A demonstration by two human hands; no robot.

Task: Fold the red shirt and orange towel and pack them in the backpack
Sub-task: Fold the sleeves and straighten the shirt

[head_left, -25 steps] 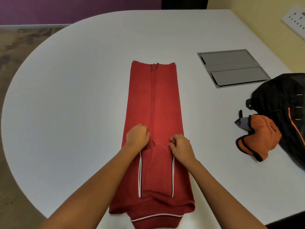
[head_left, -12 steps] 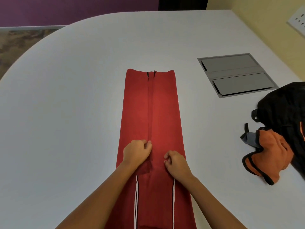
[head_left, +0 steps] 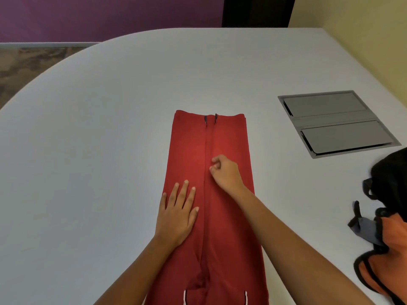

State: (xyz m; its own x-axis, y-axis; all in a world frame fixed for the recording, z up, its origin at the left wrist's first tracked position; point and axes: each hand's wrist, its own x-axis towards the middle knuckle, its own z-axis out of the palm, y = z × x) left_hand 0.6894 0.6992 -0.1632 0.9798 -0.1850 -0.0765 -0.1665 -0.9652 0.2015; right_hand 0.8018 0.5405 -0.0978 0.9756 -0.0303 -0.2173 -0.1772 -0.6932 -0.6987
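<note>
At frame centre the red shirt, narrowed lengthwise on the desk, is pinned flat by the left hand, fingers straight, while its centre seam is pinched by the right hand for alignment.

Red shirt folded lengthwise; orange towel (crumpled, perhaps) beside black backpack.

Office meeting room: white conference table with flush cable hatch.

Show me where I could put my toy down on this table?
Bare table lies left of the red shirt, and beyond it toward the far edge. A narrower strip runs between the shirt and the grey panel. The right edge is crowded by the backpack and orange towel.
</note>
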